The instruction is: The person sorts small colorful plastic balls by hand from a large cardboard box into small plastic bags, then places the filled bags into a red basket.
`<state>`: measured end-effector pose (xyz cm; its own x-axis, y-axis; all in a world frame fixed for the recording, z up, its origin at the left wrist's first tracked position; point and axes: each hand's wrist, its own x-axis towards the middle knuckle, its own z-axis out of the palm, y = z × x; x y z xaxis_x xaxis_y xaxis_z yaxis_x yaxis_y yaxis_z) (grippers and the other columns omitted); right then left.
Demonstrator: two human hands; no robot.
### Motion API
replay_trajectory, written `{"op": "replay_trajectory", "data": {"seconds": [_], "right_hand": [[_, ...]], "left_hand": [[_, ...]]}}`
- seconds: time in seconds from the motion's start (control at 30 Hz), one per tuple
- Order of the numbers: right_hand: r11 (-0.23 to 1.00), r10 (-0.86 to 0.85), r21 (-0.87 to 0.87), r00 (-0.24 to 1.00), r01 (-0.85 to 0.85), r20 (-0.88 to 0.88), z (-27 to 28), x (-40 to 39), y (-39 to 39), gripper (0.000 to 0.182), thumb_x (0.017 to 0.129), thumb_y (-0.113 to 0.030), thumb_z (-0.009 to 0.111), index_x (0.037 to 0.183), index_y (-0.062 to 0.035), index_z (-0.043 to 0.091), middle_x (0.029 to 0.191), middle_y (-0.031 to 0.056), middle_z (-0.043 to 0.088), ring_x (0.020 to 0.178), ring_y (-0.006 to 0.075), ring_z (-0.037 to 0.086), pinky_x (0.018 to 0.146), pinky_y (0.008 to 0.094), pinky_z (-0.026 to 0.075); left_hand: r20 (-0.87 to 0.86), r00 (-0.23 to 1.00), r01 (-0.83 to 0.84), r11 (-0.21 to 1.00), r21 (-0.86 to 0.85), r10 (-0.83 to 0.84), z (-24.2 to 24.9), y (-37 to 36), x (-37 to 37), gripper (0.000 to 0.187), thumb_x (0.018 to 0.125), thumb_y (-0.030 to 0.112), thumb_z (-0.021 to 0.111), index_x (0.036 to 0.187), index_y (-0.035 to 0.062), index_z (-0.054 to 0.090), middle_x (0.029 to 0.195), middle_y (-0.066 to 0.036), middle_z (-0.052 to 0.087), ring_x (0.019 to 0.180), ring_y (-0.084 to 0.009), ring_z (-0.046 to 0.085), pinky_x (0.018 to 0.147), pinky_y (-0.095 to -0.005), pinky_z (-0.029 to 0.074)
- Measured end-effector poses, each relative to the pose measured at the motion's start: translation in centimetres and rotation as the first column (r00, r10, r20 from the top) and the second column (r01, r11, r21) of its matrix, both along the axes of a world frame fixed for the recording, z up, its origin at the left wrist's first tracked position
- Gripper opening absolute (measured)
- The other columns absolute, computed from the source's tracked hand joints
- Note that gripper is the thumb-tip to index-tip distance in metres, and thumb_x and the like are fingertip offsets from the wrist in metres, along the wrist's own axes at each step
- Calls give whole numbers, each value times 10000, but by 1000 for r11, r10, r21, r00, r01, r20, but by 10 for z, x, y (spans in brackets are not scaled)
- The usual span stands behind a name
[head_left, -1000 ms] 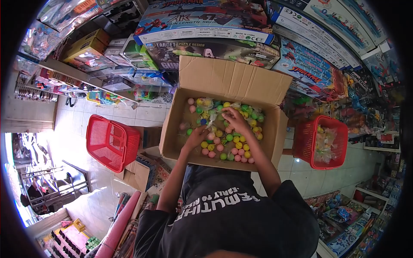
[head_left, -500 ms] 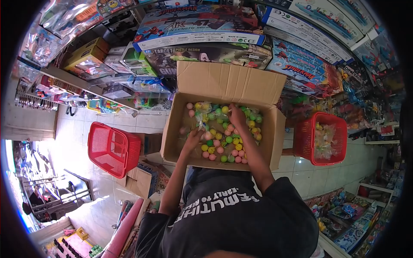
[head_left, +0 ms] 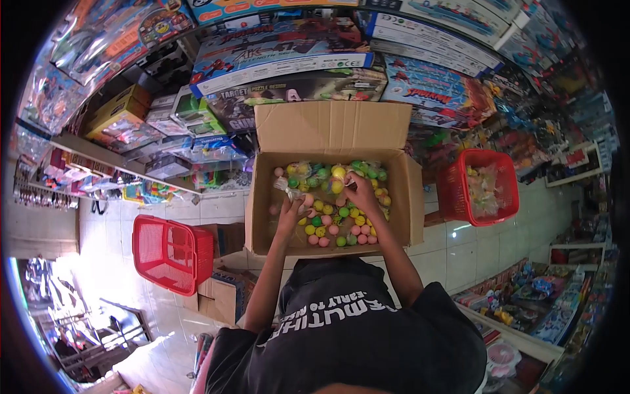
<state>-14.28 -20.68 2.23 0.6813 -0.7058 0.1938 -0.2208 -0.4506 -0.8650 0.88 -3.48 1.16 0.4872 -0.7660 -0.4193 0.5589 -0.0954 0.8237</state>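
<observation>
An open cardboard box (head_left: 262, 226) stands in front of me, with many small pink, yellow and green balls (head_left: 341, 211) inside, some loose and some in clear bags. Over the left part of the box, my left hand (head_left: 289, 215) is closed on a clear plastic bag (head_left: 287, 189) that sticks up from its fingertips. My right hand (head_left: 358, 190) is inside the box with its fingers pinched together, right beside yellow balls (head_left: 337, 186). What lies between those fingertips is too small to make out.
A red plastic basket (head_left: 172, 253) stands at the left. Another red basket (head_left: 512, 210), holding bagged items (head_left: 484, 190), is at the right. Boxed toys (head_left: 289, 92) fill shelves behind the cardboard box. Flattened cardboard (head_left: 220, 297) lies on the tiled floor (head_left: 226, 209).
My view has shifted, moving the shelves and baskets in frame. The clear plastic bag in my left hand now stands up more plainly. My right hand stays near the yellow balls, fingers still pinched.
</observation>
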Motion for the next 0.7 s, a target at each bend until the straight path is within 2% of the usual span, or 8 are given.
{"op": "replay_trajectory", "data": {"seconds": [0.03, 0.1, 0.2, 0.27, 0.47, 0.57, 0.63, 0.7], "right_hand": [[999, -6, 36, 999, 4, 52, 7, -4, 8, 160, 703, 10, 588, 807, -24, 471, 673, 67, 540, 584, 116, 549, 555, 261, 434], [994, -51, 100, 998, 47, 34, 14, -13, 20, 156, 689, -19, 587, 800, -19, 478, 685, 67, 543, 628, 157, 580, 597, 275, 446], [947, -22, 321, 997, -4, 77, 27, -27, 41, 143, 712, -40, 593, 789, -28, 472, 659, 1, 490, 582, 49, 484, 533, 215, 390], [957, -68, 289, 992, 35, 105, 24, -32, 52, 143, 714, -43, 593, 788, -29, 472, 654, 0, 489, 573, 52, 479, 522, 214, 382], [975, -105, 203, 990, 85, 89, 34, -54, 80, 113, 763, -51, 579, 808, -20, 481, 699, 5, 504, 592, 83, 471, 506, 220, 377], [918, -125, 368, 989, 148, -84, 45, -65, 90, 132, 768, -86, 606, 815, -21, 501, 662, 15, 514, 578, 91, 479, 496, 234, 382], [983, -139, 129, 989, 131, 52, 47, -65, 94, 156, 770, -117, 630, 819, -26, 513, 626, 22, 512, 568, 92, 491, 490, 235, 382], [977, -130, 171, 991, 125, 17, 58, -69, 96, 158, 767, -113, 630, 817, -21, 511, 683, 47, 544, 635, 123, 536, 566, 258, 413]], "left_hand": [[-9, 1000, -9, 1000, -12, 9, 2, -2, -2, 400, 861, 215, 537, 1194, 42, 398, 1163, -104, 453, 1023, -209, 507, 766, -343, 515], [-20, 1000, 13, 999, -34, -14, 6, -8, -7, 397, 861, 216, 536, 1187, 39, 398, 1172, -102, 446, 1026, -209, 503, 767, -345, 511], [-20, 993, 115, 993, -10, -115, 15, -17, -16, 468, 873, 248, 529, 1262, 69, 341, 1230, -98, 412, 1112, -221, 450, 834, -389, 489], [-1, 992, 123, 992, -29, -123, 32, -20, -28, 499, 866, 264, 545, 1271, 69, 328, 1229, -101, 412, 1104, -227, 462, 834, -384, 482], [103, 978, 180, 984, 6, -179, 3, -19, -41, 548, 851, 254, 563, 1258, -5, 301, 1223, -131, 414, 1114, -234, 464, 847, -378, 467], [68, 956, 289, 957, -21, -287, 18, -12, -47, 578, 845, 253, 568, 1256, -32, 280, 1205, -145, 428, 1106, -233, 473, 856, -375, 463], [74, 950, 304, 952, -23, -302, 19, -11, -52, 580, 844, 252, 569, 1261, -26, 276, 1191, -143, 441, 1082, -232, 490, 845, -372, 467], [90, 944, 321, 947, -26, -318, 28, -10, -57, 583, 844, 250, 570, 1266, -20, 272, 1176, -140, 453, 1057, -231, 507, 833, -368, 471]]}}
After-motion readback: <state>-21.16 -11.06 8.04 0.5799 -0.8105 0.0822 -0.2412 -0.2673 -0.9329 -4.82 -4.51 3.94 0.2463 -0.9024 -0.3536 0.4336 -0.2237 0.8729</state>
